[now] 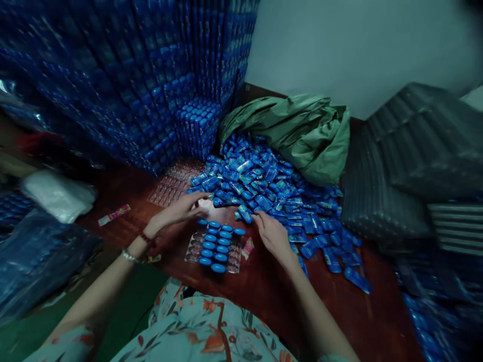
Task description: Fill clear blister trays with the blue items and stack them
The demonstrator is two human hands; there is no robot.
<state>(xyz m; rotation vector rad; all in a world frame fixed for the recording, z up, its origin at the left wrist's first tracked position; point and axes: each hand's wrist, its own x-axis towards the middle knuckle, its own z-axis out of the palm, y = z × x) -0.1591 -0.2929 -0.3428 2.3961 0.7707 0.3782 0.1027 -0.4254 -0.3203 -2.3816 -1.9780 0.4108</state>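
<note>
My left hand [190, 205] reaches to the near left edge of a pile of small blue packs [271, 183], its fingers stretched out and the thumb apart. Nothing shows between them. At the pile's front, my right hand [273, 236] has its fingertips closed on the end of one blue pack [246, 213]. Between my wrists lies a clear plastic tray [234, 261] with moulded hollows. Blue packs [219, 268] stand on edge in two rows in its middle, their rounded ends up. The hollows on both sides hold no packs.
More clear trays [177, 183] lie left of the pile. Tall stacks of filled blue trays [132, 85] rise behind. A green sack [298, 130] lies behind the pile. Stacked grey trays [381, 176] stand right. A pink wrapper [114, 214] and white plastic bag [60, 196] lie left.
</note>
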